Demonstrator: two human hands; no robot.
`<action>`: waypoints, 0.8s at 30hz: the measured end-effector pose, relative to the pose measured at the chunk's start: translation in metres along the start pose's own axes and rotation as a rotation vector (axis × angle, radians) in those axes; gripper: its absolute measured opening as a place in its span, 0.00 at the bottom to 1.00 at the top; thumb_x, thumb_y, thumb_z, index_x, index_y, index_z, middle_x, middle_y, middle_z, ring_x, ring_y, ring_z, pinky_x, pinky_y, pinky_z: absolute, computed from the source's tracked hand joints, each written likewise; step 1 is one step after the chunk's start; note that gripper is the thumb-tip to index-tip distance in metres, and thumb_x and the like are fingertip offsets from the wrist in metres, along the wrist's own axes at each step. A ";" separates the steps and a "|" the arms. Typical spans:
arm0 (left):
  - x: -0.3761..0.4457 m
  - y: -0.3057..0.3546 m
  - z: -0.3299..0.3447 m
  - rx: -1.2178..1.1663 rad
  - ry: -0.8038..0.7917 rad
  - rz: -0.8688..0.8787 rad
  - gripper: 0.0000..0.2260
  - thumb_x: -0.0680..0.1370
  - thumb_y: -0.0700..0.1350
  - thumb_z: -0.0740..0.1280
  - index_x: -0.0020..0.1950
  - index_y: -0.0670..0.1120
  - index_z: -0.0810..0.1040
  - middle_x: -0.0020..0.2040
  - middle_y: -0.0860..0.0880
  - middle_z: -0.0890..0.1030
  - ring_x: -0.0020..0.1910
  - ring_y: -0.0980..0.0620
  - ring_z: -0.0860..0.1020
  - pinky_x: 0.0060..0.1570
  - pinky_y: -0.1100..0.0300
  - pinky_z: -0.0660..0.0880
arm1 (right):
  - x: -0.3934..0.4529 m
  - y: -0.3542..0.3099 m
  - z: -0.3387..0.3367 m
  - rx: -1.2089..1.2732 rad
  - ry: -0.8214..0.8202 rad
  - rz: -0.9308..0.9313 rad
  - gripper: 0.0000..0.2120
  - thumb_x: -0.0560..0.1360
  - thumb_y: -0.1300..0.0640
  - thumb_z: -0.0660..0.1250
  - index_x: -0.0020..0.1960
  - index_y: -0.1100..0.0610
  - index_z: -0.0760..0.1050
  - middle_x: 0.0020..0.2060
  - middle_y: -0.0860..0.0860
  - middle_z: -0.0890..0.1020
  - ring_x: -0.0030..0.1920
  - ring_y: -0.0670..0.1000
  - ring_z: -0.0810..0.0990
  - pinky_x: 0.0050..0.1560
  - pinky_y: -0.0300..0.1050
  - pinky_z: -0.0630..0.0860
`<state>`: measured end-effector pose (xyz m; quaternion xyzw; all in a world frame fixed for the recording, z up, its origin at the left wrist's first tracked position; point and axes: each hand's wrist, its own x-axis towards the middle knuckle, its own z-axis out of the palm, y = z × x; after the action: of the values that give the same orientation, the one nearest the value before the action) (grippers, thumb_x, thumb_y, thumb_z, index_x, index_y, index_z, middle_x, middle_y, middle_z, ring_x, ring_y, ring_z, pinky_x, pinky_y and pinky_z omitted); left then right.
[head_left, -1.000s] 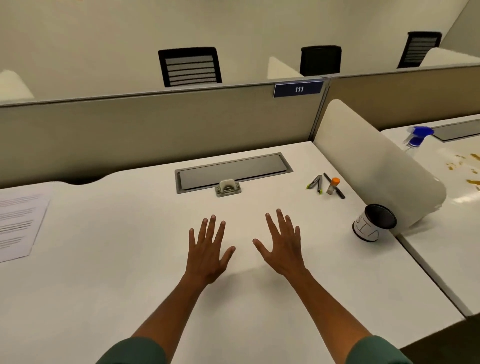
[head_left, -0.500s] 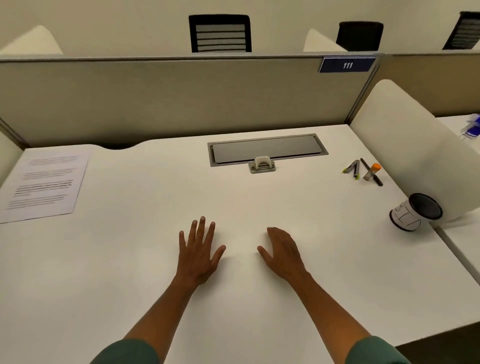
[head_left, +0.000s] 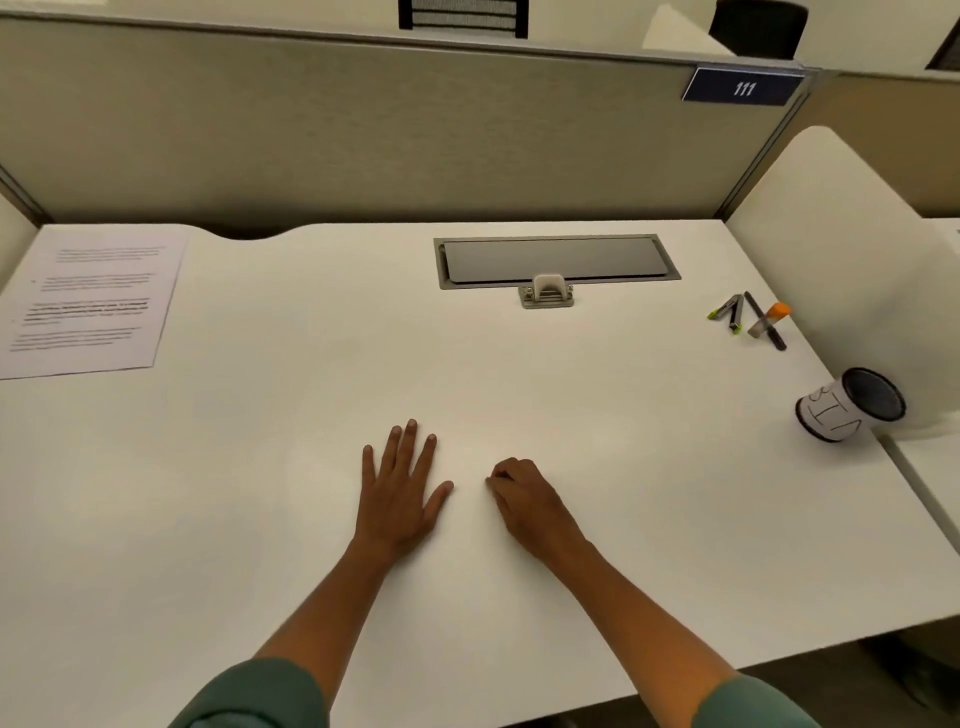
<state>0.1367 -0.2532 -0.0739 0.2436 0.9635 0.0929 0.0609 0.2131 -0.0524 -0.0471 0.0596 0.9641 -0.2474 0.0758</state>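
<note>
Presently, both hands rest on the flat white laminate desk top (head_left: 260, 467), on the near side of the grey rectangular metal cable hatch (head_left: 556, 260) that is set into the desk. My judgement is that the work is at its very start. Nothing is lifted or gripped, and everything else on the desk lies well apart from the hands. Any handling is yet to be done. The left hand (head_left: 400, 499) lies palm down, near of the hatch and a little to its left. Its fingers are straight and slightly fanned, the thumb is angled out, and the whole palm seems to touch the desk. It holds nothing. The right hand (head_left: 530, 501) sits straight out from the hatch on the near side, just beside the left hand but not touching it. Its fingers are folded under into a loose fist with the knuckles up. Nothing shows inside the curl, and the folded fingers appear to meet the surface. Far left of the hatch a white printed paper sheet (head_left: 88, 301) lies flat near the desk's back corner. Right of the hatch lie two grey pens with green tips (head_left: 727, 313), a thin black pen (head_left: 776, 340) and a small clear tube with an orange cap (head_left: 769, 319), close together. Further right and nearer to the person, a black mesh pen cup with a white paper label (head_left: 841, 410) lies tipped on its side against the curved white side divider (head_left: 841, 260).
</note>
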 end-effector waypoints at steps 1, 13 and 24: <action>0.000 0.000 0.000 0.006 0.001 -0.001 0.32 0.79 0.65 0.46 0.79 0.50 0.55 0.80 0.46 0.51 0.79 0.45 0.52 0.74 0.38 0.52 | -0.001 0.002 0.000 -0.030 -0.020 -0.010 0.09 0.81 0.54 0.54 0.55 0.56 0.72 0.53 0.49 0.74 0.50 0.48 0.72 0.52 0.42 0.73; 0.003 0.007 0.001 -0.059 0.019 -0.028 0.32 0.78 0.65 0.45 0.79 0.51 0.54 0.80 0.47 0.48 0.79 0.47 0.49 0.75 0.38 0.48 | 0.002 -0.006 -0.026 -0.270 -0.137 -0.162 0.10 0.78 0.54 0.57 0.53 0.53 0.76 0.53 0.50 0.78 0.54 0.54 0.76 0.55 0.53 0.73; 0.008 0.006 0.005 -0.042 0.026 -0.035 0.32 0.79 0.65 0.46 0.79 0.50 0.56 0.80 0.47 0.51 0.79 0.46 0.51 0.74 0.37 0.51 | 0.006 -0.017 -0.032 -0.457 -0.152 -0.219 0.16 0.72 0.74 0.58 0.56 0.62 0.71 0.55 0.56 0.73 0.55 0.57 0.71 0.44 0.48 0.70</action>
<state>0.1338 -0.2432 -0.0779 0.2242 0.9661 0.1154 0.0549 0.2012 -0.0513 -0.0129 -0.0823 0.9872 -0.0337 0.1325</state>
